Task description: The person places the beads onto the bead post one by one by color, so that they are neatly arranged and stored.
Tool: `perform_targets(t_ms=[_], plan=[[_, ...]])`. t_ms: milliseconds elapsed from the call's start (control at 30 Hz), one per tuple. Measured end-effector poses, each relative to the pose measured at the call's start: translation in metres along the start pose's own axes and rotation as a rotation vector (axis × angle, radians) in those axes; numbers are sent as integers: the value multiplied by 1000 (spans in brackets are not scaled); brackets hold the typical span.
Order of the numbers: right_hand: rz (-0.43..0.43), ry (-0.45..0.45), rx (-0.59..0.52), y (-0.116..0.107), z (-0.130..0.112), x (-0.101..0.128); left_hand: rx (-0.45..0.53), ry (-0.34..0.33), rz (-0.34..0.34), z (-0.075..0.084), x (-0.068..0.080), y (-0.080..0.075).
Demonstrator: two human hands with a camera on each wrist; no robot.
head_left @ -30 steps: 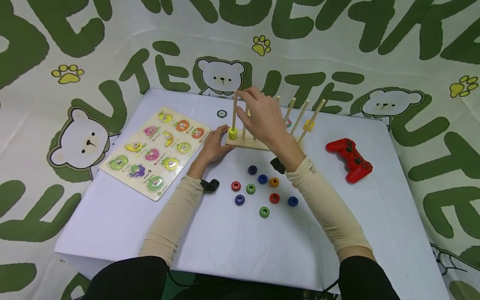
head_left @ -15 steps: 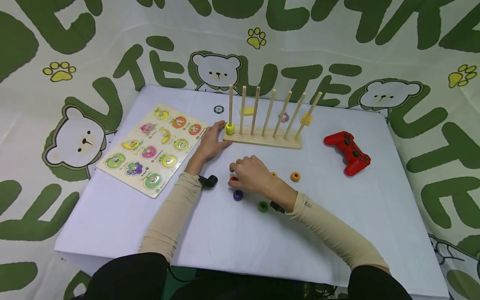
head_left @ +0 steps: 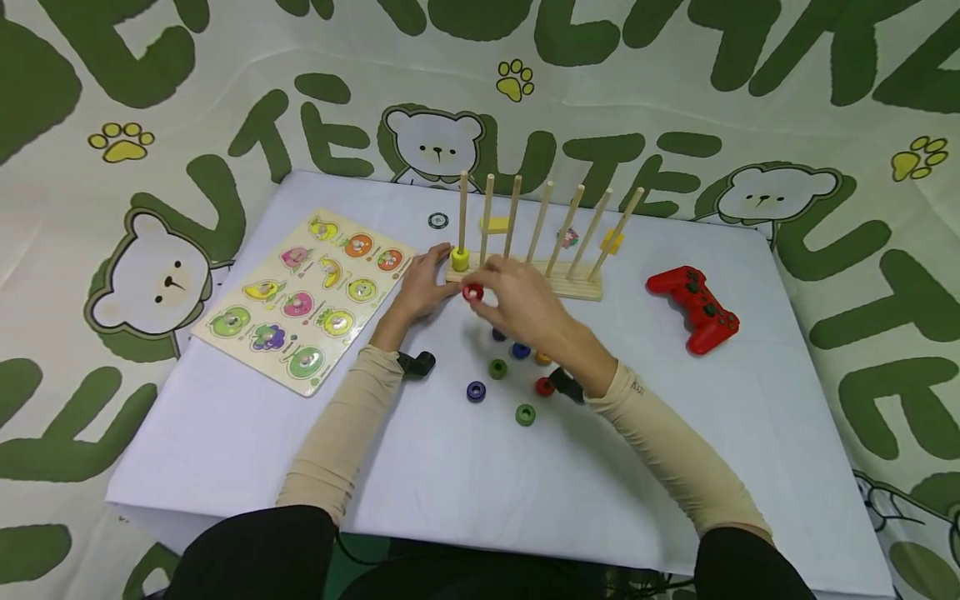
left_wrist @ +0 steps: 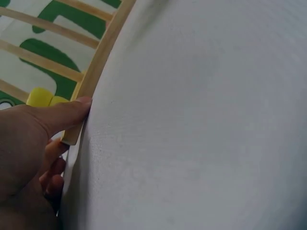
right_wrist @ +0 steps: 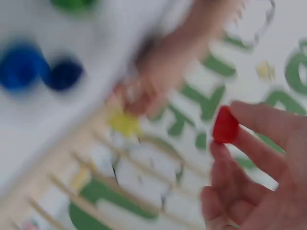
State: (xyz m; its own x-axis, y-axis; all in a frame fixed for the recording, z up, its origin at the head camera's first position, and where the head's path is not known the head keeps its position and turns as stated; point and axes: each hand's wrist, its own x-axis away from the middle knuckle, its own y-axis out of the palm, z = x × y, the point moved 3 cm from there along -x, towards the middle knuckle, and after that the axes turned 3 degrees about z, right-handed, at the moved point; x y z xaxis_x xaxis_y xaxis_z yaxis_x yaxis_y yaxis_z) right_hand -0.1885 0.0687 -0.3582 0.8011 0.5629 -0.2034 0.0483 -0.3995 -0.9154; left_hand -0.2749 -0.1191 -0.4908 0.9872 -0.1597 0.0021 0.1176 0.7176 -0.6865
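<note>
Lying loose nearest on the white surface [head_left: 465, 492]: a green ring [head_left: 525, 414] and a dark blue ring [head_left: 476, 390], then a red ring on the cloth [head_left: 544, 386], another green ring [head_left: 497, 368], a blue ring [head_left: 521, 350] and an orange ring [head_left: 542, 359] half hidden under the right forearm. Reaching over that cluster toward 12 o'clock, the right hand [head_left: 517, 304], thumb and fingertips pinching a red ring [head_left: 472, 292], lifted clear of the surface, just in front of the wooden peg rack [head_left: 525, 279] near its left end. Seen blurred from the right wrist view as well, the red ring [right_wrist: 225, 125] nipped between thumb and forefinger. At 9 o'clock of that ring, the left hand [head_left: 422, 286], fingers fairly straight, thumb [left_wrist: 67, 112] pressed against the end of the rack's base [left_wrist: 98, 67]. Standing on the first peg, right at the base, a yellow ring [head_left: 460, 258], touching distance from the left fingertips. Resting at 9 o'clock of the left forearm, well apart, a fruit puzzle board [head_left: 303, 298]. Sitting at 3 o'clock of the rack, a red game controller [head_left: 693, 308]. Hanging beyond the surface's far edge, a green-and-white bear-print cloth [head_left: 450, 67].
</note>
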Motion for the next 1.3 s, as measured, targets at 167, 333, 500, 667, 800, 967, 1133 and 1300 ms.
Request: perform_targets(t_ms=[167, 333, 500, 667, 800, 967, 1133, 1300], plan=[[301, 54, -55, -52, 14, -31, 3, -11, 5, -1, 1, 0], [423, 34, 30, -71, 18, -54, -5, -11, 7, -1, -1, 2], [423, 56, 110, -72, 22, -65, -2, -14, 4, 0, -2, 4], [380, 120, 117, -69, 26, -68, -2, -17, 6, 0, 0, 3], [346, 155, 116, -66, 27, -70, -3, -17, 11, 0, 0, 1], [317, 161, 139, -63, 30, -71, -6, -11, 11, 1, -1, 2], [310, 138, 161, -61, 30, -71, -8, -22, 19, 0, -2, 2], [316, 131, 155, -61, 31, -66, 2, -31, 13, 0, -1, 3]])
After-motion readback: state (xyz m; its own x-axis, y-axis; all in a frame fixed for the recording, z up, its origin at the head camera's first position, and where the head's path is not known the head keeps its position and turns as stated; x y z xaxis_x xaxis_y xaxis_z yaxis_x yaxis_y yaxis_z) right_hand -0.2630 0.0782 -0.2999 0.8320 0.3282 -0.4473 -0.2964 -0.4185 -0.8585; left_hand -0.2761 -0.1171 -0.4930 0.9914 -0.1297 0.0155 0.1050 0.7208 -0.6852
